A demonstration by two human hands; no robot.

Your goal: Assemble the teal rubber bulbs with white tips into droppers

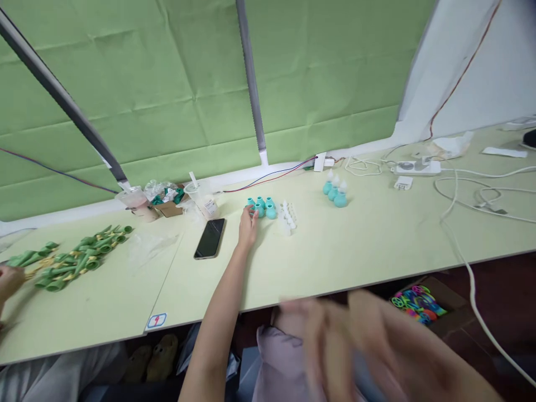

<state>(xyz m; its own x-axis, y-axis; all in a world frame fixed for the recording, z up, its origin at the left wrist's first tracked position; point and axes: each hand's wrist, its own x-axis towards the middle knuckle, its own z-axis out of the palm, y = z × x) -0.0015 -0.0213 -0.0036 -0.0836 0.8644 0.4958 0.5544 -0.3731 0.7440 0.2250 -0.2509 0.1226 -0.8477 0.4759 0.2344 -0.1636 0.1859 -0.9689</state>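
Note:
My left hand [248, 228] reaches to the middle of the table, with its thumb and fingers closed about one small turquoise bulb-shaped pot at the left of a cluster. Several of these turquoise pots [271, 212] stand close together there, their round openings facing up. Just right of them lie small white plastic pieces [288, 216] in a strip. Farther right, a few more turquoise pots [340, 199] stand upright with whitish pointed tops. My right hand [343, 340] hangs in front of the table edge near my lap; motion smears its fingers, so whether it holds anything is unclear.
A black phone [210, 239] lies left of my forearm. Behind it stand a plastic cup [203, 200] with a straw and a small cardboard box [170, 206]. At left, another person's hand [9, 282] is beside green parts [86, 254]. A power strip [416, 166] and white cables lie right.

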